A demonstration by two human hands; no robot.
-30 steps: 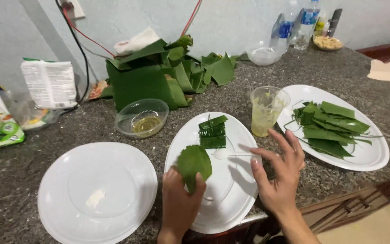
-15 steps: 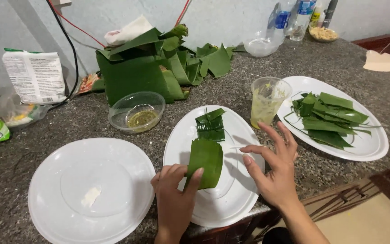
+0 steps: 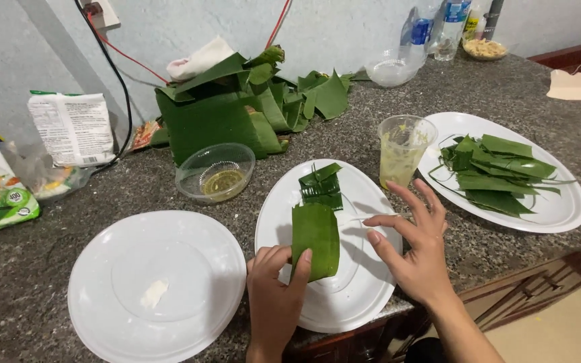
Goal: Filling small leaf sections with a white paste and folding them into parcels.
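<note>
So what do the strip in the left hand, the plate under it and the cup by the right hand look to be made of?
Strip: a cut piece of leaf, probably banana, matte green with fine parallel veins, held by the left hand. Plate: glossy white, likely thin plastic or foam; the look leaves it open. Cup: clear thin plastic, see-through with yellowish residue, beyond the open right hand.

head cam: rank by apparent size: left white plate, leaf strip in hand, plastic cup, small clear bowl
1. left white plate
2. leaf strip
3. small clear bowl; close to the strip, order unsure
4. plastic cup
</note>
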